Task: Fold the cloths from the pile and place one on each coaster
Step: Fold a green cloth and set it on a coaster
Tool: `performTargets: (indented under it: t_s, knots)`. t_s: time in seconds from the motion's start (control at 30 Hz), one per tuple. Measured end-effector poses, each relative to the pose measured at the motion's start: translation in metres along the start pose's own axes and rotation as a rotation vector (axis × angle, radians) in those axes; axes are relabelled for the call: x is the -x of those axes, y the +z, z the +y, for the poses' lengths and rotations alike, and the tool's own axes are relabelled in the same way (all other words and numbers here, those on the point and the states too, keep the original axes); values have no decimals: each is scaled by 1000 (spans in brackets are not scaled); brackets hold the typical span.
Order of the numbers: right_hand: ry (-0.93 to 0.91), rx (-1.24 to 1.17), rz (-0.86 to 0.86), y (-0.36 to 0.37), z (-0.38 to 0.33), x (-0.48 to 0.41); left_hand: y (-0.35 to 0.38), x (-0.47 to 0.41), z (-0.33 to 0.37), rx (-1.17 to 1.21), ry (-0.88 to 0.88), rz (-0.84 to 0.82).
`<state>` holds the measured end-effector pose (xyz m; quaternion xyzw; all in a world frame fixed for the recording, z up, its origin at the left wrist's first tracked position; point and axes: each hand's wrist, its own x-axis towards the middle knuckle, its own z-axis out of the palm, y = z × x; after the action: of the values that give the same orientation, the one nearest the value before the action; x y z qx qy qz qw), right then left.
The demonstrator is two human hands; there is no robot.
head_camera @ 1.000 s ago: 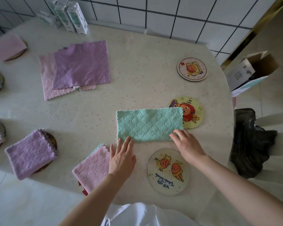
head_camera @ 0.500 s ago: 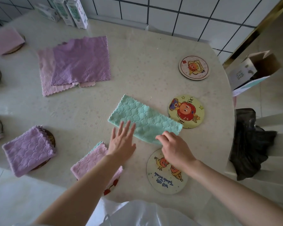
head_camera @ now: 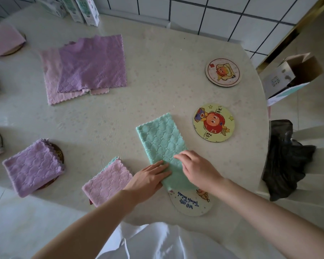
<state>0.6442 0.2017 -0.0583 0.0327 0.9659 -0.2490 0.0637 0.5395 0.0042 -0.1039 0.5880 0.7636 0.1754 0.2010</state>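
A teal cloth [head_camera: 161, 139], folded into a long strip, lies on the table running away from me. Its near end covers part of a white coaster [head_camera: 191, 204]. My left hand [head_camera: 148, 179] grips that end's left edge, and my right hand [head_camera: 198, 169] grips it from the right with curled fingers on top. Two bare coasters lie to the right: a yellow one [head_camera: 213, 122] and a pale one [head_camera: 223, 72] farther back. The pile, a purple cloth [head_camera: 92, 66] over a pink one [head_camera: 51, 90], lies unfolded at the back left.
Folded cloths sit on coasters: pink [head_camera: 107, 183] beside my left hand, purple [head_camera: 32, 167] farther left, pink [head_camera: 4, 39] at the far left back. Cartons [head_camera: 84, 8] stand by the tiled wall. A black bag [head_camera: 286, 159] and a cardboard box [head_camera: 292, 73] are beyond the table's right edge.
The teal strip has turned from lying crosswise to pointing away from me. Both hands have come together on its near end, which now overlaps the white coaster.
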Motion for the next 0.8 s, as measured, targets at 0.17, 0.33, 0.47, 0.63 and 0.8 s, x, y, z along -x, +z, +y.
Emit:
performTargets:
  t_s: [0.17,0.33,0.47,0.63,0.8]
  knots:
    - [-96,216,-139,5,30,6,-2,13,-8,8,66,38]
    - [-150,285,-205,9,44,20,-10,18,-10,14,7,151]
    - [-161,245,-160,12,51,16,-21,13,-8,165,-122,204]
    - [26,-108,-188,-6,46,-16,-38,-7,-14,318,-403,210]
    - [322,-339,-31,-16,40,-55,-56,-48,-34,683,-847,172]
